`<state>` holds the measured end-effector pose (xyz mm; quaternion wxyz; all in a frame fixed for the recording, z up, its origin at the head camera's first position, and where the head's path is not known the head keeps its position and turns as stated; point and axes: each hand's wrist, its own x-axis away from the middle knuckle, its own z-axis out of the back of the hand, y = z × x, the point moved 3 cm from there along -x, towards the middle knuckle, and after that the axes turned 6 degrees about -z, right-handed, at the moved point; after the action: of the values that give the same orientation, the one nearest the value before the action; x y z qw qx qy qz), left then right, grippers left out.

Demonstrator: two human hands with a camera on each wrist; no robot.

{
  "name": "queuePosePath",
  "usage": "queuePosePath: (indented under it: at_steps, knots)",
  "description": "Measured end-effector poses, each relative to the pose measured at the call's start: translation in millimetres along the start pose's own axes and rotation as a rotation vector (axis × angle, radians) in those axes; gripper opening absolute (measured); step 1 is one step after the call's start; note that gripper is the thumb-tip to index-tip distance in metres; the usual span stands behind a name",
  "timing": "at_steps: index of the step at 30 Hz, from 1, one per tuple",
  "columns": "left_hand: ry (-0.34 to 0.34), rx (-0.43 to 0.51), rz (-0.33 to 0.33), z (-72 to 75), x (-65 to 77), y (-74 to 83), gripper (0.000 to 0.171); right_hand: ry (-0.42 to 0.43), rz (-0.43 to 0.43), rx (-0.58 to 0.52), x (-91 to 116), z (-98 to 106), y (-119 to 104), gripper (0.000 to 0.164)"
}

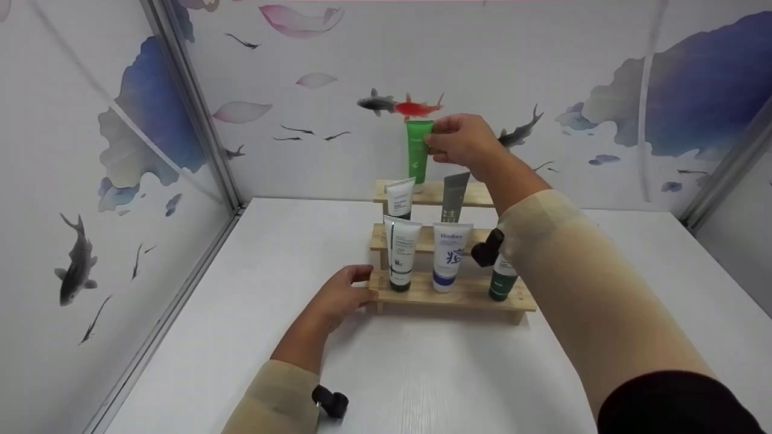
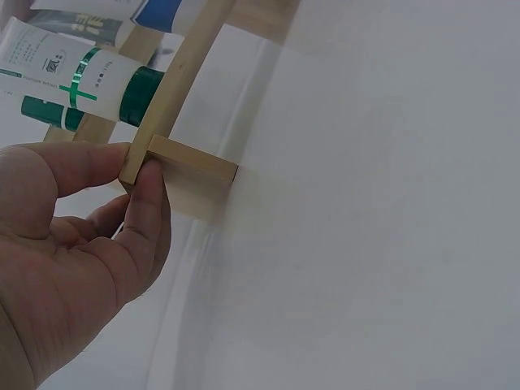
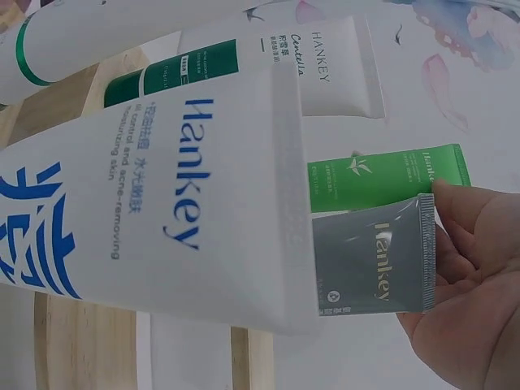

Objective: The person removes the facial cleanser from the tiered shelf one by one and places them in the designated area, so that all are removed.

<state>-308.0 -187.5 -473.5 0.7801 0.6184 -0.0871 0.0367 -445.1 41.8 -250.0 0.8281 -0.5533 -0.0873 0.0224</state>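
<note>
My right hand (image 1: 463,140) pinches a green tube (image 1: 417,150) by its upper right edge, upright at the left of the top step. In the right wrist view the green tube (image 3: 390,177) shows partly behind a grey tube (image 3: 374,258). With thumb and fingers, my left hand (image 1: 344,296) grips the left end of the bottom step of a wooden tiered rack (image 1: 470,294). In the left wrist view that hand (image 2: 89,236) pinches the board's end between thumb and fingertips.
On the bottom step stand a white tube with a dark cap (image 1: 402,253), a white-and-blue tube (image 1: 451,256) and a dark-green-and-white tube (image 1: 502,283), partly behind my right forearm. Another white tube (image 1: 399,199) is on the middle step. Painted wall panels (image 1: 313,163) border the white table (image 1: 289,241).
</note>
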Motion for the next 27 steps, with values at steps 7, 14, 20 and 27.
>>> queuePosePath:
  at_steps: [7,14,20,27]
  knots:
    - [-0.005,0.003,0.004,-1.0,0.2,1.0,0.066,0.007,0.051,-0.052,12.1,20.3,-3.2,0.036]
    - [-0.003,-0.005,-0.007,-0.7,-0.2,0.5,0.066,0.038,0.055,-0.069,26.9,59.2,2.6,0.041]
    - [0.007,-0.040,-0.003,-0.6,0.7,0.2,0.063,0.052,0.063,-0.226,37.3,103.5,20.2,0.049]
    - [0.015,-0.043,0.005,-0.6,1.9,-0.5,0.064,0.084,0.133,-0.406,48.7,148.5,56.5,0.044]
